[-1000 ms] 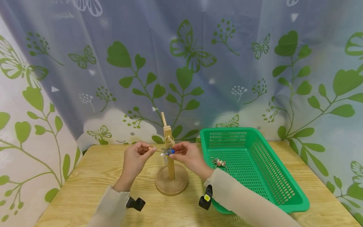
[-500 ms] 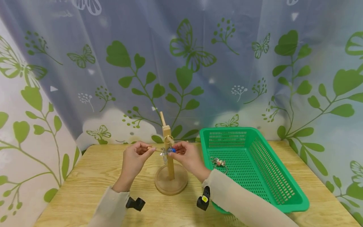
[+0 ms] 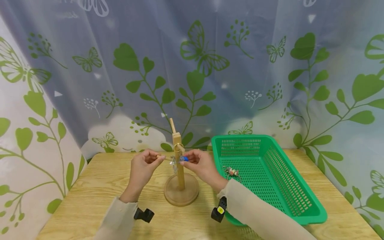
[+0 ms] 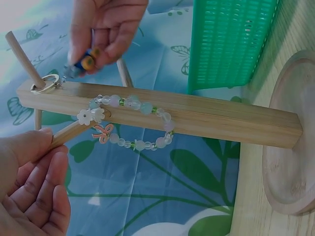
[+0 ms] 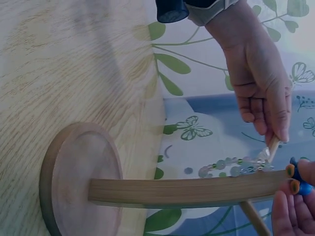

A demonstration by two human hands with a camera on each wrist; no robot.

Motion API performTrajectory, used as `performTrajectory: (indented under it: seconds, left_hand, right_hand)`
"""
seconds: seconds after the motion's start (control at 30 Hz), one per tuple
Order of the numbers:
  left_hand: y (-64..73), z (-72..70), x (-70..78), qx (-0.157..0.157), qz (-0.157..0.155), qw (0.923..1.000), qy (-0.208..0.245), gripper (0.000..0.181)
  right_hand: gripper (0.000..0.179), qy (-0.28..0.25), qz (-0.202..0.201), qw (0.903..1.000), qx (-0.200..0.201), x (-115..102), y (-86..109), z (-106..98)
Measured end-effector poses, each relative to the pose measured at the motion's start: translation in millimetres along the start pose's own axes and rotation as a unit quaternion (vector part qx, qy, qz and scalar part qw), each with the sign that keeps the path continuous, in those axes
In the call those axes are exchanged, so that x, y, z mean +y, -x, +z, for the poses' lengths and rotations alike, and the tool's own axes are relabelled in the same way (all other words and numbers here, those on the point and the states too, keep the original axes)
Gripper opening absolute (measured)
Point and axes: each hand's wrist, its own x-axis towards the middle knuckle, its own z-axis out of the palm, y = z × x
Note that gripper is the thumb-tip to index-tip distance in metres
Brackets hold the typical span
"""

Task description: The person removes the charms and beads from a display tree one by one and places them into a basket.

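Note:
My left hand [image 3: 142, 168] pinches the end of a wooden peg [image 4: 74, 132] on the left of a wooden stand [image 3: 181, 180]. On that peg hangs a bracelet [image 4: 145, 107] of pale, clear and green beads, with a white flower and a pink bow charm. Right of the post, my right hand [image 3: 204, 166] pinches a small blue figure charm [image 5: 296, 179] with orange ends. Above it, a metal key ring [image 4: 56, 80] loops over an upper peg, and a short chain shows between ring and charm. The fingers partly hide the charm.
A green plastic basket [image 3: 303, 180] stands to the right, partly under the right forearm. Inside its left side lies a keychain [image 3: 232, 172] with pinkish parts and a ring. The stand's round base [image 3: 172, 196] rests on the wood-grain table [image 3: 99, 186]; a patterned curtain hangs behind.
The right hand and the blue charm have shifted very slightly to the right. The left hand keeps its pinch on the peg.

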Motion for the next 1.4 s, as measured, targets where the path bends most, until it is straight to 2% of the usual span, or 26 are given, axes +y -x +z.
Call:
performTrajectory:
  seconds: [0.37, 0.77, 1.27, 1.4]
  left_hand:
    - [-0.2, -0.2, -0.3, 0.002, 0.001, 1.0000, 0.004, 0.015]
    - [0.3, -0.2, -0.5, -0.003, -0.007, 0.9999, 0.010, 0.017]
    - [0.7, 0.0, 0.1, -0.002, -0.013, 0.9998, 0.013, 0.018]
    - [7.1, -1.9, 20.1, -0.001, -0.016, 0.9998, 0.010, 0.014]
  right_hand:
    - [0.019, -0.025, -0.030, 0.9988, -0.029, -18, 5.7, -16]
    - [0.018, -0.029, -0.021, 0.9989, -0.031, -39, 13.7, -34]
    - [0.017, -0.056, -0.068, 0.9957, -0.027, -51, 22.8, -49]
    - [0.018, -0.056, -0.072, 0.9956, -0.021, -53, 23.7, -54]
